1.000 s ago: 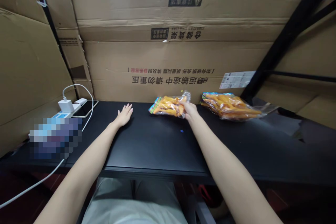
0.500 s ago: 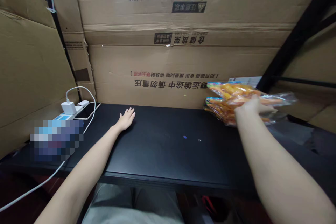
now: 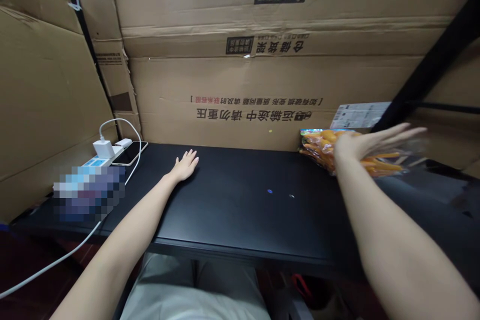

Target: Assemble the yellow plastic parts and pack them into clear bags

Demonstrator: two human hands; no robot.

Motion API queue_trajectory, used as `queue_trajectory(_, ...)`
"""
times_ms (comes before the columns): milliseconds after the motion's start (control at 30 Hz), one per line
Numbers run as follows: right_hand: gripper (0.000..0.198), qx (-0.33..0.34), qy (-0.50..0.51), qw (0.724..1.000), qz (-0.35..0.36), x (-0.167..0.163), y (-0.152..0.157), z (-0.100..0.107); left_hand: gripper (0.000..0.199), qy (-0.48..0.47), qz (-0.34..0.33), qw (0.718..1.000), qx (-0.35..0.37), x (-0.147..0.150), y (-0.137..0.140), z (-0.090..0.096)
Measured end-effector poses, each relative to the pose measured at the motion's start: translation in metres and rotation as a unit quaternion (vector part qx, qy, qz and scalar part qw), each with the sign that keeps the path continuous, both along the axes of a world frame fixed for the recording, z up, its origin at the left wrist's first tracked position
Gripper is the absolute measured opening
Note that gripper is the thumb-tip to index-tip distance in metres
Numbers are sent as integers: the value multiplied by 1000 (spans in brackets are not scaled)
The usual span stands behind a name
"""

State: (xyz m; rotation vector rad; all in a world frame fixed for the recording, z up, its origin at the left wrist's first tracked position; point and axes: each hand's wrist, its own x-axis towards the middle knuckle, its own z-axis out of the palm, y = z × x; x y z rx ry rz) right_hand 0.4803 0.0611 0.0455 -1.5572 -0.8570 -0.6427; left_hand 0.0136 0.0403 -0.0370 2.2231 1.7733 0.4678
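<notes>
My left hand (image 3: 185,165) lies on the black tabletop (image 3: 232,210) with its fingers spread, holding nothing. Over at the right, my right hand (image 3: 369,142) is over the clear plastic bags of orange, carrot-like items (image 3: 318,152). Its fingers are stretched out and apart, pointing right, and the palm side is hidden. The bags lie stacked against the back cardboard, with a blue printed strip along the left end. My hand and wrist hide part of them, so I cannot tell whether the palm touches the top bag.
On the left are a power strip with a white charger (image 3: 104,149), a phone (image 3: 130,154), a white cable (image 3: 78,246) and a blurred-out item (image 3: 89,193). Cardboard (image 3: 240,75) walls the back and sides. A white label (image 3: 360,115) sits behind the bags. Small specks dot the tabletop.
My right hand has let go of the upper bag, which now rests on the stack, and its fingers have straightened. My left hand stays on the tabletop. The view has shifted slightly.
</notes>
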Motion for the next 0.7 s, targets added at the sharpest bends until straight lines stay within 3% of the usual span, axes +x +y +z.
queue_trajectory(100,80,16,-8,998,63,-43,0,-11,59,6,-3,1000,-1,0,-1,0)
queue_trajectory(200,62,-52,-95,981,160,-92,2,-38,58,25,-12,1000,-9,-1,-2,1)
queue_trajectory(267,47,-189,-155,935,256,-117,4,-61,55,49,-24,998,-18,-1,-3,1)
queue_trajectory(333,40,-367,-196,846,333,-133,6,-82,52,66,-35,997,-23,-2,-5,2)
queue_trajectory(400,40,-474,-184,793,336,-140,8,-96,51,71,-41,996,-25,-2,-6,3)
queue_trajectory(433,42,-500,-177,781,329,-140,9,-100,51,72,-42,996,-27,-2,-7,4)
queue_trajectory(700,45,-515,-180,775,320,-135,13,-101,51,95,-50,994,-29,-2,-12,9)
